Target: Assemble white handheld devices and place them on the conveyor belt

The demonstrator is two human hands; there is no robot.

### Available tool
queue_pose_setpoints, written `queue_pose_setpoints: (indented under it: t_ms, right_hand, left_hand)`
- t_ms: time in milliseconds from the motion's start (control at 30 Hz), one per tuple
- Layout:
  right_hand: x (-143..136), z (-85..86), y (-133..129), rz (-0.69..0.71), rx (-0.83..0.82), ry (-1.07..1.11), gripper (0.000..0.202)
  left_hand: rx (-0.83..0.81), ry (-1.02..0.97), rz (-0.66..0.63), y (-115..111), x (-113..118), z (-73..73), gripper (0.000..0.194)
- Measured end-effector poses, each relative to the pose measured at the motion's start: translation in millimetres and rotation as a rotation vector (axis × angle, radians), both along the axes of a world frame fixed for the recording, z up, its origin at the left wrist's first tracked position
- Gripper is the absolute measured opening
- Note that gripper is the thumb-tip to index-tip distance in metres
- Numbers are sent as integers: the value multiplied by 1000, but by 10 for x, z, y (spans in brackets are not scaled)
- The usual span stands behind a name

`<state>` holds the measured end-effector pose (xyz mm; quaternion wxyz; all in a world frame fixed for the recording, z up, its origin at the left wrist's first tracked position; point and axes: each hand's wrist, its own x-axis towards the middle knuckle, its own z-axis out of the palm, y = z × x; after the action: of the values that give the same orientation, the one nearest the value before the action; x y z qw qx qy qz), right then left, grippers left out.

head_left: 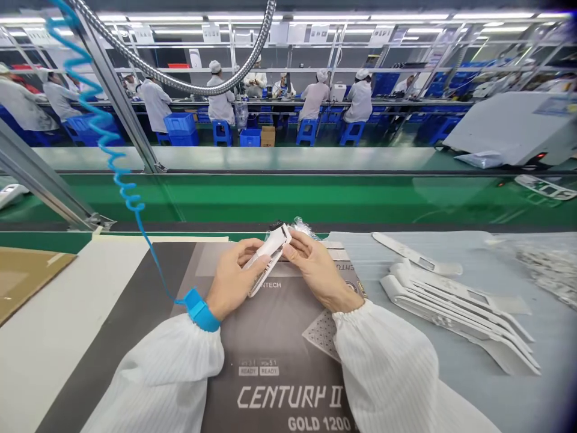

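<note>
A slim white plastic device housing (270, 248) with a black tip is held tilted between both hands, above a dark printed cardboard sheet (270, 337). My left hand (235, 273) grips its lower part, thumb along the near side. The fingers and thumb of my right hand (315, 264) are closed on its upper end beside the black part. A gap runs along the housing's lower side, showing some of the inside. Just behind the fingers lies crumpled clear plastic (303, 227). A blue wrist strap (198, 310) with a coiled cord is on my left wrist.
Several white plastic shells (455, 307) lie stacked at the right, near a heap of small bagged parts (550, 264). Brown cardboard (31, 276) lies at the left. Beyond the bench runs a green conveyor belt (288, 198). The coiled blue cord (106, 126) hangs at the left.
</note>
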<state>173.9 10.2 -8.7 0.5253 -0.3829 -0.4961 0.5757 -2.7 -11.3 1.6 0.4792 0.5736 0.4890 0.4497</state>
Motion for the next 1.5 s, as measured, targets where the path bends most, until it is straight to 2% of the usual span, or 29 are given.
queue_pose_setpoints:
  t_ms: [167, 333, 433, 567, 667, 733, 833, 1000, 1200, 1300, 1367, 1433, 1500]
  right_hand:
    - [-26, 19, -11, 17, -12, 74, 50]
    - [-77, -11, -28, 10, -46, 162, 47]
    - [-103, -36, -33, -31, -9, 154, 48]
    - [-124, -77, -27, -64, -72, 161, 49]
    - [-129, -89, -15, -120, -39, 140, 49]
    - [-131, -87, -10, -151, -9, 134, 49]
    - [-138, -83, -13, -169, -51, 172, 54]
    - [-160, -87, -17, -190, -160, 249, 61]
    - [-159, -120, 2, -197, -91, 260, 54]
    - [-180, -90, -18, -226, -130, 281, 53]
    - [-204, -36, -44, -201, -175, 350, 47]
    - [-220, 22, -71, -135, -273, 458, 41]
    - [-209, 51, -87, -99, -411, 579, 45]
  left_hand:
    - [-122, -129, 39, -7, 17, 55, 44]
    - [-157, -158, 42, 14, -39, 89, 45]
    - [-117, -143, 44, 13, -42, 69, 42]
    - [16, -83, 41, -11, 22, -15, 35]
    - [65, -56, 32, -36, 76, -69, 30]
    - [87, -40, 45, -55, 108, -83, 29]
    - [123, 19, 73, -89, 159, -78, 29]
    - [141, 69, 110, -121, 207, -70, 29]
    - [121, 47, 112, -83, 154, -63, 26]
    - [141, 156, 77, -98, 156, -36, 28]
    - [223, 291, 65, -130, 179, -30, 32]
    - [310, 471, 43, -171, 213, -36, 35]
    - [356, 684, -40, -217, 254, -40, 40]
